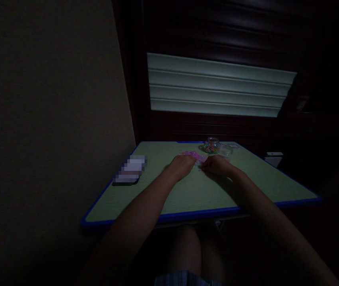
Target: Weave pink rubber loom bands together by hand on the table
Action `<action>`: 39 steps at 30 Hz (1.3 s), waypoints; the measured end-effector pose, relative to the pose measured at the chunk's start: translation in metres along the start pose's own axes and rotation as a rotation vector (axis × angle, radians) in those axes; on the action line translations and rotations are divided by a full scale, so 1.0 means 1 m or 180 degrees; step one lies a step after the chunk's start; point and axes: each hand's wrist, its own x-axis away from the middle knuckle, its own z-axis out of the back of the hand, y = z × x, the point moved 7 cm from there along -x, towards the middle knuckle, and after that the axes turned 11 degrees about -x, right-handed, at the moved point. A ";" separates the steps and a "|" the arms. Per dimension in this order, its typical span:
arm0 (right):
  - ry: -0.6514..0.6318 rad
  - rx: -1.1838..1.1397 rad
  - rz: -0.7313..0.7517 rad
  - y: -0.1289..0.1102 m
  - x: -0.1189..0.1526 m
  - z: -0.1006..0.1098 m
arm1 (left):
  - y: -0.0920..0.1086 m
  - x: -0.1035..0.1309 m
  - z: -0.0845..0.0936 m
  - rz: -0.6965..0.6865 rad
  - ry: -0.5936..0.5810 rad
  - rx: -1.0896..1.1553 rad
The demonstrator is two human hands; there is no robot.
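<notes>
A loose heap of small pink and pale translucent pieces (pixel 195 155) lies on the table, too small and dark to name exactly. My left hand (pixel 183 165) rests at the heap's left near edge with its fingers curled closed. On the other side, my right hand (pixel 217 165) is bent down at the heap, fingertips pinched together by the tabletop. What either hand holds, if anything, is hidden. Just behind my right hand stands a clear round jar (pixel 212 145) with many small coloured rings in it. A clear empty-looking container (pixel 225 151) sits beside the jar, partly behind my right hand.
The light green table (pixel 163 198) has a blue edge. At its left lies a blurred-out flat object (pixel 130 170). A clear lid-like disc (pixel 233 146) is near the far right corner. A wall (pixel 53 99) rises at left; a slatted panel (pixel 217 87) stands behind.
</notes>
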 end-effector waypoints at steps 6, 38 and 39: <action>0.0042 0.0167 -0.0033 0.000 -0.001 0.000 | -0.001 -0.001 -0.002 0.0013 -0.0011 -0.0020; 0.0641 0.0074 0.0127 -0.020 -0.002 0.014 | 0.003 -0.001 0.009 0.0011 0.0235 0.0101; 0.0644 0.0067 0.0144 -0.021 -0.002 0.014 | 0.003 -0.001 0.010 0.0010 0.0249 0.0108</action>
